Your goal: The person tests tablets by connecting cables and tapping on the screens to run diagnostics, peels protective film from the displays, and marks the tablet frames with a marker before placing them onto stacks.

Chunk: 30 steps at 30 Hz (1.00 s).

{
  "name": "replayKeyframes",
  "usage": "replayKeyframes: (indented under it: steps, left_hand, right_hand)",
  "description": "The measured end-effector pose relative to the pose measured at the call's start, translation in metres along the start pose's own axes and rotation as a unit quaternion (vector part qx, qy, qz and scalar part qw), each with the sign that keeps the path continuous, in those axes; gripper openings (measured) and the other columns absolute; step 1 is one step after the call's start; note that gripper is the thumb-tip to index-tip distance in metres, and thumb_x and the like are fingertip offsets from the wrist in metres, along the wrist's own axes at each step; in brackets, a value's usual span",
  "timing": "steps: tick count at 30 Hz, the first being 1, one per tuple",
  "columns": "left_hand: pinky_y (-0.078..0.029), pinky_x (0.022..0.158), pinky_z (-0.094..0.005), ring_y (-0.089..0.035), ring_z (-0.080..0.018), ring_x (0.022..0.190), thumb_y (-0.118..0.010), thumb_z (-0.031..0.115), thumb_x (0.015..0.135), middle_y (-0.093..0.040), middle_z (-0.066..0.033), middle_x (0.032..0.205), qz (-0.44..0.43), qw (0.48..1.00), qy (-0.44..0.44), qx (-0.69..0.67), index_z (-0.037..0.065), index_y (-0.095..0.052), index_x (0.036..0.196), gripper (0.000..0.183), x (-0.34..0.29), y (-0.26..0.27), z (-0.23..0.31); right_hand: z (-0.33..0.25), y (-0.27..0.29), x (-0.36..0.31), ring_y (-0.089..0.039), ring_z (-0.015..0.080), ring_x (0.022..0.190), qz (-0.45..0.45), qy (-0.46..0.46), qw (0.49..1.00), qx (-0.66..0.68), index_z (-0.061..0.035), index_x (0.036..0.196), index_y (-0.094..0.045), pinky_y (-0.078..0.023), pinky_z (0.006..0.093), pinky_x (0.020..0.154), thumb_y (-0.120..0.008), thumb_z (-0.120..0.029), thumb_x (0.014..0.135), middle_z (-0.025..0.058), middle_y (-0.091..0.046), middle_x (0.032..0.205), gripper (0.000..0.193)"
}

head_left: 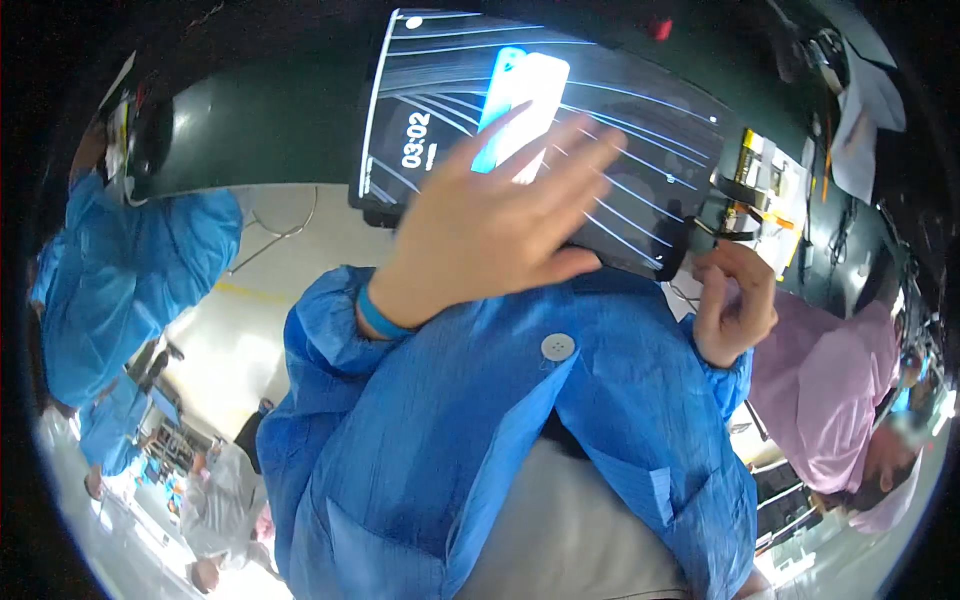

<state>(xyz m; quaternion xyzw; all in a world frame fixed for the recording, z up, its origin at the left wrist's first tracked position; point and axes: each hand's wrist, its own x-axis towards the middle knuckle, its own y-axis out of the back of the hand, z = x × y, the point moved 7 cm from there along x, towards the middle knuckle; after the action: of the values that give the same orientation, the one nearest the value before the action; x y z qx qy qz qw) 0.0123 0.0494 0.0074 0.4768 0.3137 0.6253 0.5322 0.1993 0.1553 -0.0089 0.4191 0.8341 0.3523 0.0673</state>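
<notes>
A large tablet (640,140) with a lit dark screen lies on the dark green bench before me. Thin pale lines, a clock and a bright white and blue patch (545,85) show on its screen. My left hand (490,225) reaches across the tablet's near left part, fingers stretched out and a little apart, with a blue band at the wrist. Whether its fingertips touch the screen I cannot tell. Beside the tablet's near right corner is my right hand (738,300), its fingers curled in toward the thumb. What it pinches, if anything, is too small to make out.
Right of the tablet lie a white and yellow printed sheet (780,190) and dark strips. Cables and a crumpled white sheet (865,115) are farther right. A person in pink (830,380) is close on my right; one in blue (150,280) is at left.
</notes>
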Motion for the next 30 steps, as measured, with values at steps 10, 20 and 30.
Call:
replayKeyframes:
  steps: [10, 20, 30]
  left_hand:
    - [-0.04, 0.092, -0.0301, -0.053, -0.0203, 0.107, -0.043, 0.004, 0.088, -0.057, -0.0111, 0.117, 0.305, 0.848, 0.344, -0.263, 0.004, -0.053, 0.121, 0.035, -0.098, 0.026, -0.092]
    - [-0.039, 0.092, -0.0292, -0.051, -0.0198, 0.105, -0.055, -0.004, 0.072, -0.05, -0.0094, 0.122, 0.23, 0.854, 0.305, -0.353, 0.008, -0.046, 0.129, 0.059, -0.09, 0.018, -0.103]
    - [-0.034, 0.097, -0.0311, -0.047, -0.022, 0.11, -0.057, -0.003, 0.067, -0.046, -0.0097, 0.124, 0.209, 0.867, 0.271, -0.363, 0.008, -0.04, 0.135, 0.071, -0.087, 0.022, -0.1]
  right_hand:
    - [-0.044, -0.02, 0.022, -0.064, 0.0173, 0.064, -0.017, 0.11, 0.985, 0.135, 0.0103, 0.098, -0.053, -0.052, 0.0263, 0.065, -0.055, 0.005, 0.082, 0.02, -0.065, 0.082, 0.017]
    - [-0.055, -0.039, 0.031, -0.065, 0.019, 0.069, -0.061, 0.123, 0.983, 0.126, 0.01, 0.102, -0.053, -0.053, 0.0271, 0.065, -0.052, 0.007, 0.083, 0.0221, -0.065, 0.089, 0.019]
    - [-0.058, -0.041, 0.038, -0.064, 0.0176, 0.068, -0.056, 0.095, 0.986, 0.125, 0.0099, 0.105, -0.053, -0.051, 0.0262, 0.066, -0.049, 0.008, 0.084, 0.02, -0.065, 0.086, 0.021]
